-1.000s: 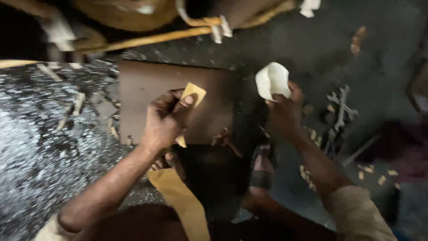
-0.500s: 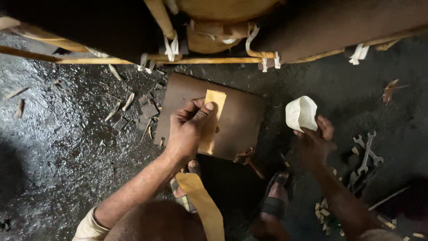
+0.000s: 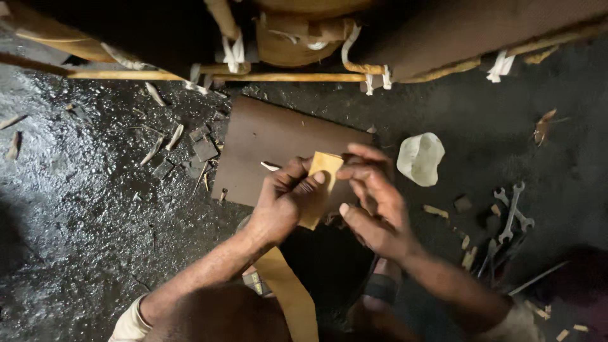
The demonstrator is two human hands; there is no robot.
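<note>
Left hand [image 3: 282,202] pinches a flat tan strip [image 3: 320,187] over a smooth brown board [image 3: 266,142] on the wet, gritty floor [image 3: 82,209]. Right hand [image 3: 373,199], fingers loose and empty, touches the strip's top edge. A crumpled pale wad [image 3: 420,158] lies beside; spanners [image 3: 513,212] further right
</note>
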